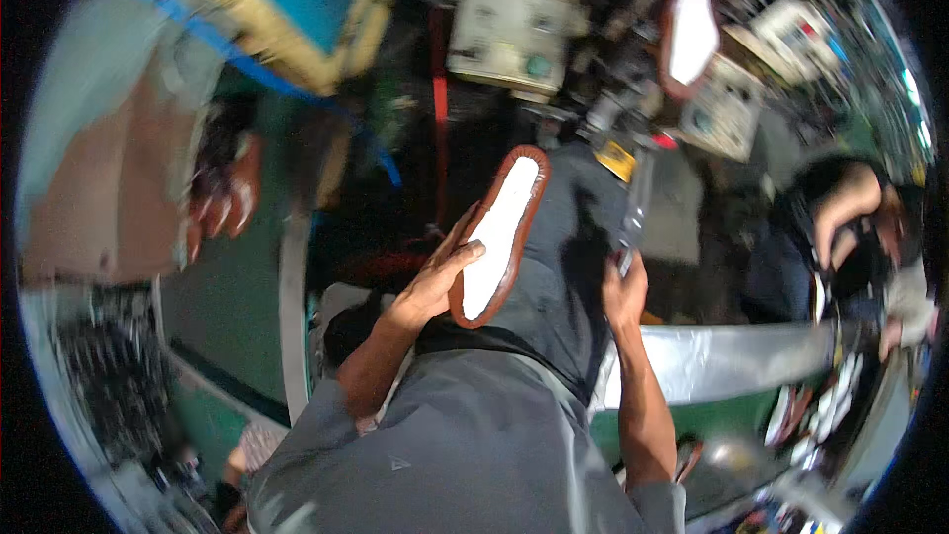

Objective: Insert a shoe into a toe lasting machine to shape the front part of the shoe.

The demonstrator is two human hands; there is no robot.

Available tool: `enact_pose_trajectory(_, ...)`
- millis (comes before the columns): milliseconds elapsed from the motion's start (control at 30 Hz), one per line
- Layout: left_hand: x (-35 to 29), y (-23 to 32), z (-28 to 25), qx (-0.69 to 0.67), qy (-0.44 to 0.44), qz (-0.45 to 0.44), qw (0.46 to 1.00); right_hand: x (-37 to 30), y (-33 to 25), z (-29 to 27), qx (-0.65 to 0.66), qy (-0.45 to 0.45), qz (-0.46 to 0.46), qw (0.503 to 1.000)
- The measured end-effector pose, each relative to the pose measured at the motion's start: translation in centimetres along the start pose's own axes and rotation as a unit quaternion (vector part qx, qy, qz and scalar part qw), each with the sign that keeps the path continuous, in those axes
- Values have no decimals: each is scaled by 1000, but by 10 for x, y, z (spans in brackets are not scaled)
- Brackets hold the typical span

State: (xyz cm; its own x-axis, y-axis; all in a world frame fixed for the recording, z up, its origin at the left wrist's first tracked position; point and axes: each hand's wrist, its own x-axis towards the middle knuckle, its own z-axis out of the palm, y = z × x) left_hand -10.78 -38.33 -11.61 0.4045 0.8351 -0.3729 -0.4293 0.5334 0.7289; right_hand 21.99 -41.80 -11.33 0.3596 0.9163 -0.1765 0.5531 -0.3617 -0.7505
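Note:
My left hand [435,282] grips a brown shoe [502,237] by its side, the thumb lying across its white underside. The shoe is bottom up above my lap, and its brown edge is gathered in pleats at the upper end. My right hand [624,289] is closed around the lower end of a long, narrow, greyish tool [638,213]. Blur hides the tool's exact kind. It slants upward beside my leg, with a yellow piece [615,160] near its upper end.
Another brown shoe with a white underside [691,25] stands by machinery ahead. Pale control boxes [514,35] are at the back. Brown shoes [225,193] are at left beside a large brown panel [109,178]. A co-worker [840,227] sits at right, beyond a metal ledge [727,361].

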Motion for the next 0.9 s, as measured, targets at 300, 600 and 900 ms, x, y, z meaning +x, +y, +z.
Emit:
enact_pose_trajectory(300, -142, 80, -223, 298, 426, 166, 838, 16, 68, 20, 73, -44, -59, 995)
enact_pose_trajectory(600, -363, -26, -399, 774, 558, -129, 272, 40, 107, 16, 258, -68, 124, 956)
enact_pose_trajectory(900, -390, 83, -546, 561, 579, -291, 515, 10, 201, -20, 283, 2, 266, 922)
